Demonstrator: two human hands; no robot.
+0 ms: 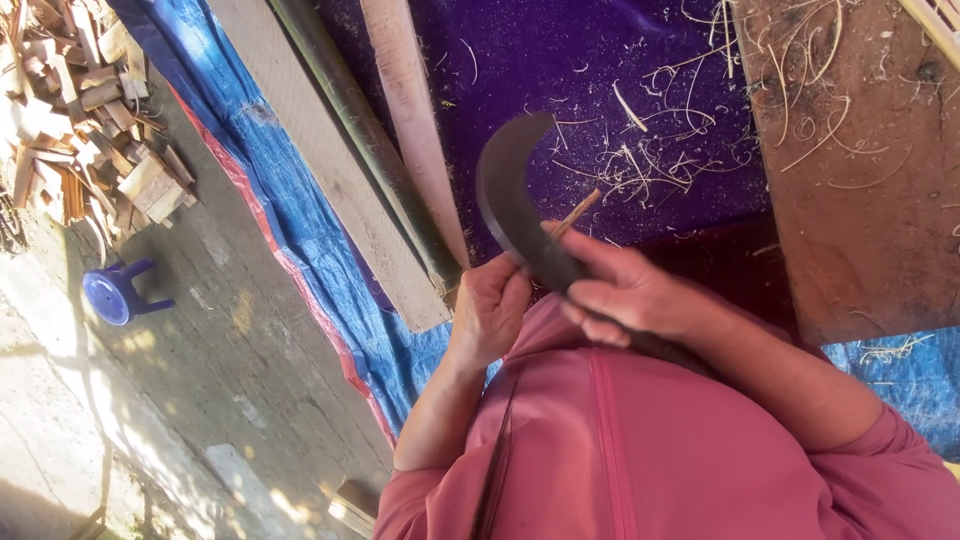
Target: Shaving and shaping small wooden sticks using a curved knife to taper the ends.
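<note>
In the head view the person's right hand [625, 290] sits just right of centre, its fingers clamped round the handle end of a dark curved knife [510, 190] whose blade arcs up toward twelve o'clock and hooks to the right at its tip; the left hand [490, 305], at about nine o'clock from the right one and almost touching it, is closed on a thin bamboo sliver [575, 212] that pokes out toward one o'clock and lies against the blade's inner edge; both hands rest above a pink shirt [620, 450] that fills the six o'clock part of the frame; beyond the blade, toward twelve and one o'clock, pale curled shavings [660, 160] lie scattered on a purple sheet [560, 60]; a brown wooden board [850, 170] takes the two o'clock corner; at eleven o'clock long planks [320, 160] and a green bamboo pole [365, 130] lie slantwise on a blue tarp [300, 230]; at ten o'clock there is a heap of split wood pieces [80, 110], and at nine o'clock a small blue stool [112, 293] on the concrete ground [200, 400].
</note>
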